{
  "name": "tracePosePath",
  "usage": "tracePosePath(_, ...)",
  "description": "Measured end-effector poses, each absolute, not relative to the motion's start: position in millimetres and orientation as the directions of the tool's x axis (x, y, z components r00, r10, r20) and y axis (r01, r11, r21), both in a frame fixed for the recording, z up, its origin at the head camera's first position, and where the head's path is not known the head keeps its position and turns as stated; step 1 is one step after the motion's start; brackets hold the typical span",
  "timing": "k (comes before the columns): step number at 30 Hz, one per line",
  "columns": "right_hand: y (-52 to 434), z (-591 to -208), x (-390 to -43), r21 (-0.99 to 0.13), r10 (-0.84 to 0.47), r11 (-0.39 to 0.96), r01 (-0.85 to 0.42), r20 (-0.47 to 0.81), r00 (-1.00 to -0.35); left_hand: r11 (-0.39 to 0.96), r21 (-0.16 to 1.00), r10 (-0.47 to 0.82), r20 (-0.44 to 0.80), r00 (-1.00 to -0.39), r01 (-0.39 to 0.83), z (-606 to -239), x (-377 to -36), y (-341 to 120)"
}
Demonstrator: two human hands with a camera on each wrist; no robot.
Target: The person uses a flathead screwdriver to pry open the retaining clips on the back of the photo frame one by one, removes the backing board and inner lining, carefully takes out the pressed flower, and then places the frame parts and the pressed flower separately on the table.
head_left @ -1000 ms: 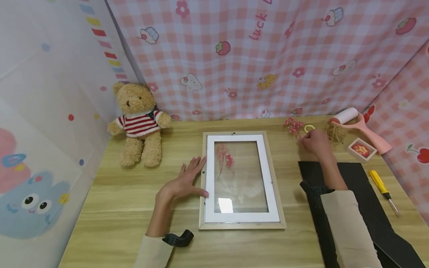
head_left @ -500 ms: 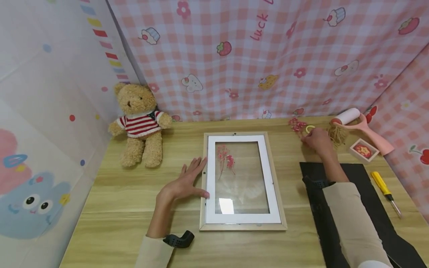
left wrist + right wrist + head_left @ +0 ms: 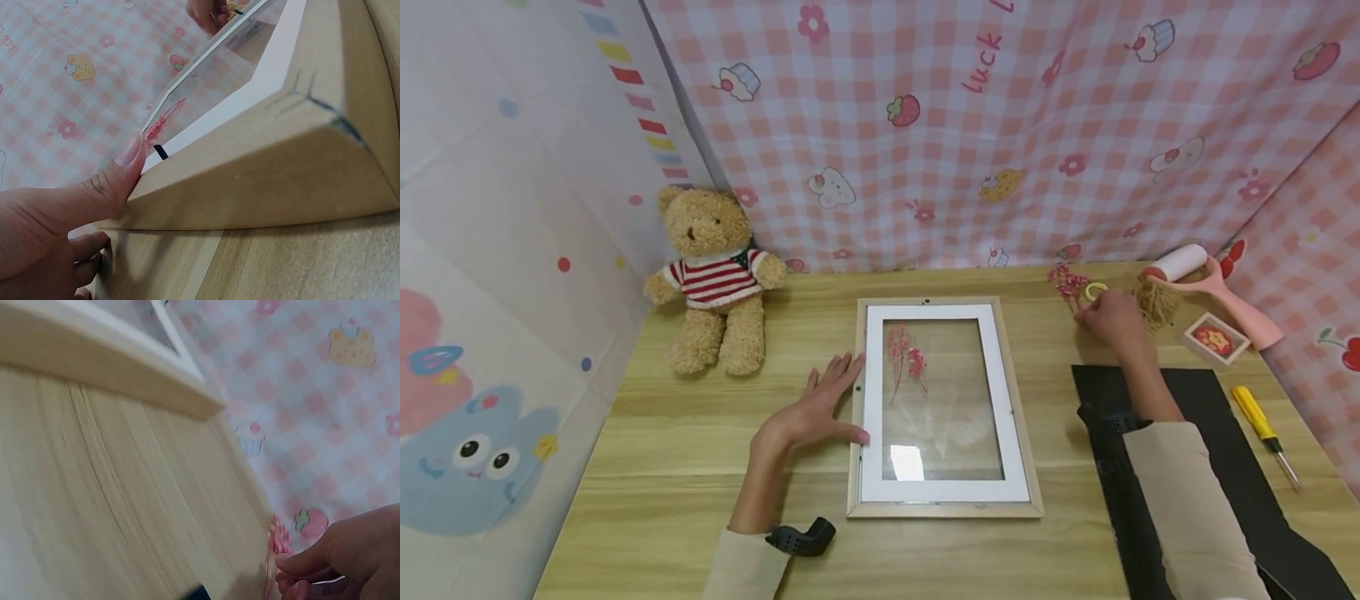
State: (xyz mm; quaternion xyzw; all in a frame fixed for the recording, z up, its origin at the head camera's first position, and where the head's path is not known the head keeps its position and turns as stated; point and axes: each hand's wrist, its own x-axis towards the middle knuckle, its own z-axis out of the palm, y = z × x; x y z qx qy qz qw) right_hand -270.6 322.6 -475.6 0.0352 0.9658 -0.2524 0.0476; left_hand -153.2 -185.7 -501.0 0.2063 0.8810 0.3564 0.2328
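Observation:
A light wooden picture frame (image 3: 945, 509) with a white mat (image 3: 872, 417) and clear pane lies flat on the table. Sprigs of pink dried flowers (image 3: 916, 362) rest on the pane at its upper left. My left hand (image 3: 811, 412) spreads its fingers against the frame's left side, the thumb (image 3: 103, 184) pressing on the edge. At the back right my right hand (image 3: 1116, 321) pinches the thin stems of another sprig of pink dried flowers (image 3: 1066, 282); its blossoms (image 3: 279, 532) show just past the thumb (image 3: 306, 556), while the other fingers are partly hidden.
Around the right hand lie a yellow ring (image 3: 1095, 291), a bundle of twine (image 3: 1157, 304), a pink-handled lint roller (image 3: 1243, 308) and a small box (image 3: 1216, 339). A black panel (image 3: 1210, 442) sits under the right forearm, beside a yellow screwdriver (image 3: 1255, 417). A teddy bear (image 3: 711, 275) sits back left.
The right hand and the flower sprig it pinches have shifted slightly to the right. The left hand stays at the picture frame.

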Motion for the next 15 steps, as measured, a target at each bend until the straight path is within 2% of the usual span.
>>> tracePosePath(5, 303.3, -481.1, -255.7, -0.539, 0.011, 0.842, 0.026, -0.032, -0.999, 0.655, 0.728, 0.537, -0.259, -0.803, 0.203, -502.1, -152.7, -185.1)
tracePosePath(15, 213.8, -439.7, -202.4, -0.623, -0.08, 0.78, -0.054, -0.015, -0.997, 0.659, 0.722, 0.531, -0.247, -0.811, 0.212, -502.5, -152.6, -184.2)
